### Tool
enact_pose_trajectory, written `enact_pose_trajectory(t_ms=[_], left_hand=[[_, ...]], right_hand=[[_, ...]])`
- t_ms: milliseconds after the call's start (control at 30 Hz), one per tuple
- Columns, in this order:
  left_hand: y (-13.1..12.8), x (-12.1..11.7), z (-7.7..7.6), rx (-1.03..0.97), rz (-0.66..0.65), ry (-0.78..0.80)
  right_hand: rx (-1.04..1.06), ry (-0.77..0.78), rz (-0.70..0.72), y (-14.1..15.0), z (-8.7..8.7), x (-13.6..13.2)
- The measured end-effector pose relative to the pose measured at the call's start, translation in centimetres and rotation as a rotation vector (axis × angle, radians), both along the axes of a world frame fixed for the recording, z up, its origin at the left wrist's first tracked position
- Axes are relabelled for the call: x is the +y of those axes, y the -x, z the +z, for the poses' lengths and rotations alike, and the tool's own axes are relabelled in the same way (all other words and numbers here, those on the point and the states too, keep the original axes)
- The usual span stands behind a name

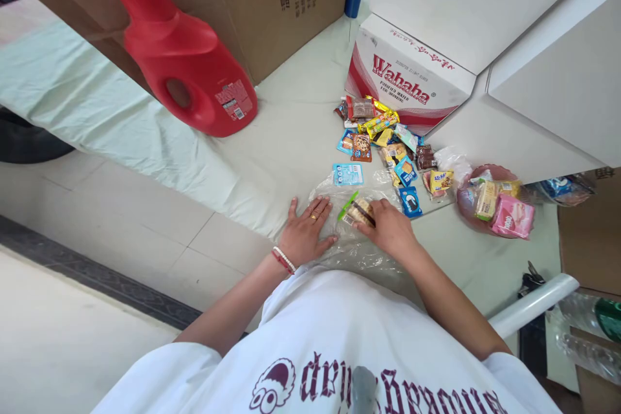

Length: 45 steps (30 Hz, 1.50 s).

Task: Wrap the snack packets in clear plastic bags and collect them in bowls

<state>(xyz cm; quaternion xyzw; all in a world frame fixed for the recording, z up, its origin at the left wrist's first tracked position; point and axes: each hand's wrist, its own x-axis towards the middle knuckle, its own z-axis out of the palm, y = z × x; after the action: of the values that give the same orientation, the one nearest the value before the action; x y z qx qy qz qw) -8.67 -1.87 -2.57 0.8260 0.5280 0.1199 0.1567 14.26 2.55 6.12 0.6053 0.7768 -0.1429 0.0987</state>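
My left hand lies flat with its fingers spread on a sheet of clear plastic film near the table's front edge. In my right hand is a packaged snack with a green edge, gripped at its right end just above the film. A light blue packet lies just beyond the film. Past it is a pile of wrapped snacks, among them a brown cookie packet and a yellow bar. To the right of the film rests a dark blue packet.
A pink bowl of snacks stands at the right. Behind the pile is a Wahaha water carton. A large red jug stands at the left before a brown cardboard box. A white roll and plastic bottles are at the lower right.
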Motion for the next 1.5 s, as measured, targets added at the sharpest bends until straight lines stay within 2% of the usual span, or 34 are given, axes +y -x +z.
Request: enact_pose_trajectory(t_ms=[133, 267, 467, 600, 733, 800, 900, 1000, 1033, 1100, 1167, 1233, 1333, 1500], left_hand=[[0.4, 0.0, 0.1, -0.034, 0.01, -0.012], [1.0, -0.1, -0.1, -0.023, 0.041, -0.017], [1.1, -0.1, -0.5, -0.026, 0.022, -0.013], [1.1, -0.1, -0.4, -0.024, 0.032, -0.017], [1.0, -0.1, -0.2, -0.009, 0.027, -0.012], [1.1, 0.0, -0.2, -0.01, 0.028, -0.016], [1.5, -0.2, -0.4, -0.016, 0.077, -0.033], [2.6, -1.0, -0.9, -0.053, 0.117, -0.133], [3.1, -1.4, -1.0, -0.084, 0.064, -0.174], [3.9, -2.2, -1.2, -0.169, -0.162, -0.201], [4.3, -3.0, -1.3, -0.235, -0.405, -0.137], [4.5, -3.5, -1.3, -0.246, -0.513, -0.052], [4.5, -3.7, -1.2, -0.256, -0.457, 0.022], [4.2, -2.0, 0.2, -0.363, -0.169, 0.134]], right_hand=[[-0.047, 0.038, 0.036, 0.9, -1.1, -0.9], [-0.051, 0.061, 0.083, -0.2, -1.6, -0.2], [-0.052, -0.008, 0.261, -2.2, 0.5, 0.6], [-0.029, -0.056, 0.363, -0.9, 1.6, 1.1], [-0.023, -0.014, 0.379, 1.2, 0.5, 1.6], [0.013, 0.021, 0.354, 1.2, -0.5, 1.6], [0.215, 0.002, 0.302, -1.1, -1.5, 0.5], [0.461, -0.062, 0.26, -5.1, -2.2, -2.2], [0.51, -0.065, 0.257, -6.5, -2.6, -3.4], [0.547, -0.056, 0.25, -8.9, -3.6, -5.5], [0.544, -0.066, 0.219, -10.4, -4.8, -7.2], [0.56, -0.096, 0.167, -11.1, -5.8, -8.2], [0.665, -0.083, 0.117, -11.4, -5.6, -8.3], [0.778, 0.06, 0.005, -11.7, -3.2, -4.9]])
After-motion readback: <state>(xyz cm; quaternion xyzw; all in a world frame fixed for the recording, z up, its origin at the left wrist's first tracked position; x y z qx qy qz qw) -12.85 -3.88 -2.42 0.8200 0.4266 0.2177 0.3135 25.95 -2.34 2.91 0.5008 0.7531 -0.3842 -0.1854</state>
